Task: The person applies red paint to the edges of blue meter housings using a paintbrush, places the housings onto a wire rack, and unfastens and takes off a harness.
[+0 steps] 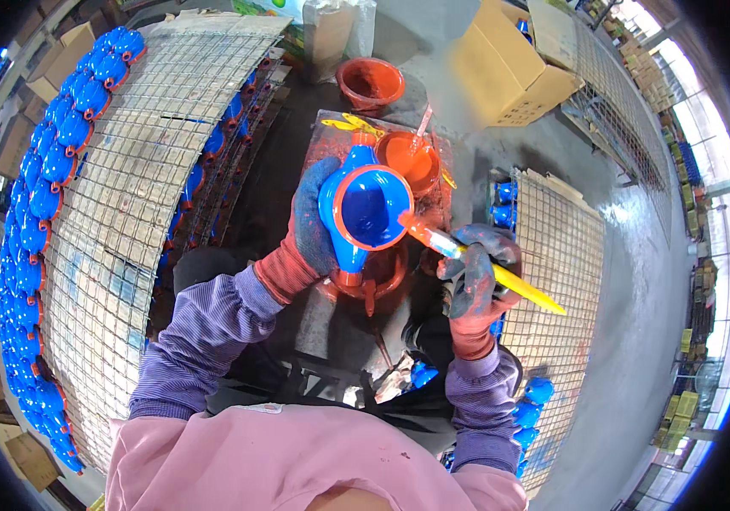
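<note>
Dark grey gloves (306,200) cover both hands: the left hand (314,223) curls round the left side of a blue casting (352,175), held ring-up above a board (328,143), while the right hand (480,268) pinches a paintbrush (443,244), its orange bristles at the ring's right side. Near the board's far right corner stands an orange paint pot (423,180), with a red bowl (373,102) beyond the far edge. Leftward, glossy blue parts (45,203) line the outer edge of a mesh rack (152,128).

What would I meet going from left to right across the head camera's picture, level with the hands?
Glossy blue pieces in rows → left wire mesh rack → left gloved hand → held blue piece with orange rim → right gloved hand → right wire mesh rack → grey floor.
</note>
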Action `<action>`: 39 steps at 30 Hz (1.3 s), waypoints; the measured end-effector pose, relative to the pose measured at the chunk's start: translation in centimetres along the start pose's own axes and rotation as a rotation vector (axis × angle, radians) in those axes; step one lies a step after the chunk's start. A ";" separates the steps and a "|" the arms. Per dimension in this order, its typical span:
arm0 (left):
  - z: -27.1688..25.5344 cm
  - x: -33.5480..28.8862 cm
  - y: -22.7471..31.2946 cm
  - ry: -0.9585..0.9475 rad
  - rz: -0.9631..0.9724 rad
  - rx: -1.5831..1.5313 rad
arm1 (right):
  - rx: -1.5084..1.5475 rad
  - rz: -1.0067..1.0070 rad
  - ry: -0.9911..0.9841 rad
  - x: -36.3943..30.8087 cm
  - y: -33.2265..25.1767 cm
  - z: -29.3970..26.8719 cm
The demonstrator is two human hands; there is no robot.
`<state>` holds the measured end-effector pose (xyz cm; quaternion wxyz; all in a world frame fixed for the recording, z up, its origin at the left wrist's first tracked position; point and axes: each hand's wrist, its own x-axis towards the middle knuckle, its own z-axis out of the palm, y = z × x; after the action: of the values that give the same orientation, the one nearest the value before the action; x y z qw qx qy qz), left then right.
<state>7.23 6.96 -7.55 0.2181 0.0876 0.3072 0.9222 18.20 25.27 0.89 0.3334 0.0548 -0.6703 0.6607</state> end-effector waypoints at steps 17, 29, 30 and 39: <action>3.5 1.7 4.5 -0.126 -0.135 -0.505 | 0.058 -0.006 0.129 -3.3 -0.5 4.5; 2.0 1.4 6.3 -0.101 0.270 0.118 | -0.540 -0.294 -0.113 -5.1 -2.2 5.5; 1.4 0.5 7.7 -0.090 0.282 0.061 | -0.593 -0.288 -0.043 -7.1 -1.4 3.8; -4.7 -14.7 22.7 0.737 0.569 0.938 | -0.524 -0.117 -0.029 -9.2 -0.8 -4.0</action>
<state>10.97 -18.46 2.04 -0.2148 -0.0703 0.6958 0.6817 27.21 25.49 -3.63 0.3641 0.0148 -0.8189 0.4434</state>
